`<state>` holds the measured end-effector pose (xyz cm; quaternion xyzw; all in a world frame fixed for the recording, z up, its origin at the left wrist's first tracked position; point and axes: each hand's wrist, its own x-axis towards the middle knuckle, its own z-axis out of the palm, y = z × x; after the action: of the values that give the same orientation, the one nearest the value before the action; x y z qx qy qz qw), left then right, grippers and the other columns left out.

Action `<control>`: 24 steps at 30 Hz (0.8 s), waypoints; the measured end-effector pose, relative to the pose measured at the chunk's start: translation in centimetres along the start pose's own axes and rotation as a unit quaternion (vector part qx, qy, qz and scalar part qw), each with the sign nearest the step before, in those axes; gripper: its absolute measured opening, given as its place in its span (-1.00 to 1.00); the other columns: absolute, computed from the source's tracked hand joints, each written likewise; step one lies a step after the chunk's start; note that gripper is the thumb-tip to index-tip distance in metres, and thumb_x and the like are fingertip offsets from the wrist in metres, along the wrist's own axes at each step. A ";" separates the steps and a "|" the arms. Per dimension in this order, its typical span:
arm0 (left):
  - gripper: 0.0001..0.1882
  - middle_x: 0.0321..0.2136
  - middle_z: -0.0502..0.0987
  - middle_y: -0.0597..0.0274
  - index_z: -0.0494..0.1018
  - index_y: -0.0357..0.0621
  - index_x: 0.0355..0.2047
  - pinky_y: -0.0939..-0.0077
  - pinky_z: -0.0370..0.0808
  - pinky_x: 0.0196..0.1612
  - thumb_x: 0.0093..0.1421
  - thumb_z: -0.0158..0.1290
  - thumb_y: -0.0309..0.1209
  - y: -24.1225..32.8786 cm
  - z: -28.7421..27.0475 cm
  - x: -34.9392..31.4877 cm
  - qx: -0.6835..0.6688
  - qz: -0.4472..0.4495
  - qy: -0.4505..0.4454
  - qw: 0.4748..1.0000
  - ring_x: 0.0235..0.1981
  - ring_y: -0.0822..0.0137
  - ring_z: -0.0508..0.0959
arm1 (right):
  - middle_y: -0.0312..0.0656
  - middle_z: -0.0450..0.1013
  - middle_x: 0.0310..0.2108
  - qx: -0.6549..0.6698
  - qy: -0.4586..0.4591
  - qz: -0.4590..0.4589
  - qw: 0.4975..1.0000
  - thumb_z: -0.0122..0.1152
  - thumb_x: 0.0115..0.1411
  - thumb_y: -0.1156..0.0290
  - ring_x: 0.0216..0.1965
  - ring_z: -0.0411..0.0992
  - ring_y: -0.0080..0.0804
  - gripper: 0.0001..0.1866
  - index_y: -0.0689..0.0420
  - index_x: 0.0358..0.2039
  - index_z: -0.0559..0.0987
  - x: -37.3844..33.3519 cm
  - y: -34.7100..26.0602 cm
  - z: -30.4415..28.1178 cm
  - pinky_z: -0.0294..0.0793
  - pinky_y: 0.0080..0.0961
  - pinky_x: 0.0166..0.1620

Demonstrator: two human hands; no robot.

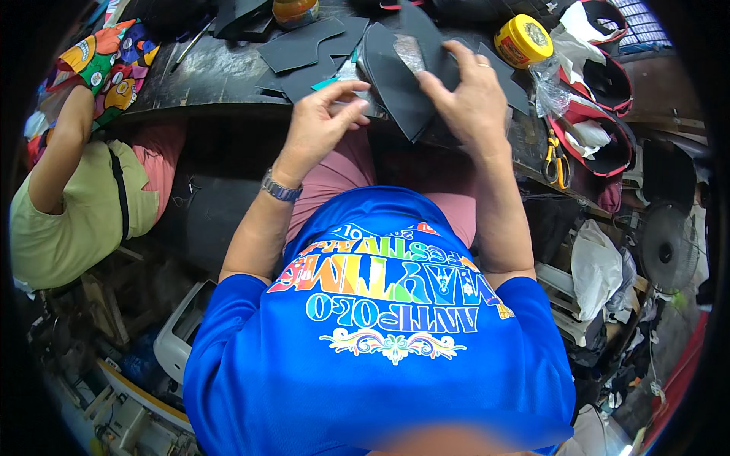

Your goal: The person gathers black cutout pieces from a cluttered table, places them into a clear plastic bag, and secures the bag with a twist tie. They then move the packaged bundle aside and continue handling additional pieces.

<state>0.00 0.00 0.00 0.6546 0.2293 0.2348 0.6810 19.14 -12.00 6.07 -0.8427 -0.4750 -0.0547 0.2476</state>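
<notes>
My right hand grips a curved black sheet piece that stands up from the table, thumb on the near side and fingers behind it. Under it lies a larger pointed black piece, its tip reaching past the table's front edge. A pale shiny patch shows between the two. Just left of these pieces is my left hand, a watch on its wrist. Its fingers are bent, with a gap to the thumb, and I see nothing held there. More flat black cut pieces overlap behind it.
A yellow tub and orange-handled scissors are at the right, beside several red-edged black shoe-like items. An orange-brown jar stands at the back. At the left, a co-worker's arm reaches among colourful fabric.
</notes>
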 end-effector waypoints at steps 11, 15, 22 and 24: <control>-0.24 -0.16 0.56 0.06 0.40 0.00 0.14 0.18 0.44 0.00 -0.06 0.34 -0.03 -1.4 -11.1 4.5 0.501 0.099 0.255 0.821 -0.06 0.03 0.52 | 0.01 0.41 -0.09 -0.007 0.025 -0.114 0.993 0.30 0.07 -0.03 0.02 0.36 -0.01 -0.33 0.13 0.09 0.41 1.4 -2.2 4.6 0.42 -0.10 0.00; -0.21 -0.40 0.52 0.28 0.43 -0.03 0.13 0.44 0.49 -0.24 -0.14 0.42 -0.14 -1.4 -12.1 5.8 0.418 0.066 0.194 0.885 -0.39 0.34 0.51 | -0.03 0.44 -0.07 0.028 -0.006 -0.127 0.992 0.30 0.09 0.02 0.03 0.37 -0.05 -0.44 0.08 0.02 0.50 1.8 -0.9 4.2 0.43 -0.15 0.01; -0.57 -0.43 0.48 0.37 0.47 -0.20 -0.20 0.67 0.48 -0.34 -0.05 0.40 -0.42 -1.8 -12.5 6.2 0.191 0.096 0.219 0.952 -0.40 0.53 0.48 | -0.15 0.53 -0.28 0.121 0.044 -0.010 0.992 0.36 0.13 0.22 -0.22 0.50 -0.40 -0.63 0.14 -0.10 0.60 3.1 5.3 0.3 0.47 -0.49 -0.12; -0.63 -0.39 0.49 0.36 0.44 -0.21 -0.23 0.69 0.50 -0.35 -0.01 0.36 -0.49 -1.7 -12.6 5.9 0.111 0.118 0.241 0.957 -0.40 0.54 0.49 | -0.26 0.52 -0.30 0.195 0.012 0.049 0.980 0.33 0.17 0.29 -0.25 0.46 -0.56 -0.66 0.15 -0.08 0.59 2.7 6.1 -0.4 0.45 -0.60 -0.13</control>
<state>-3.15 13.54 -2.16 0.6724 0.3324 0.4378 0.4957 25.68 -12.67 5.09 -0.8000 -0.4313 0.0407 0.4152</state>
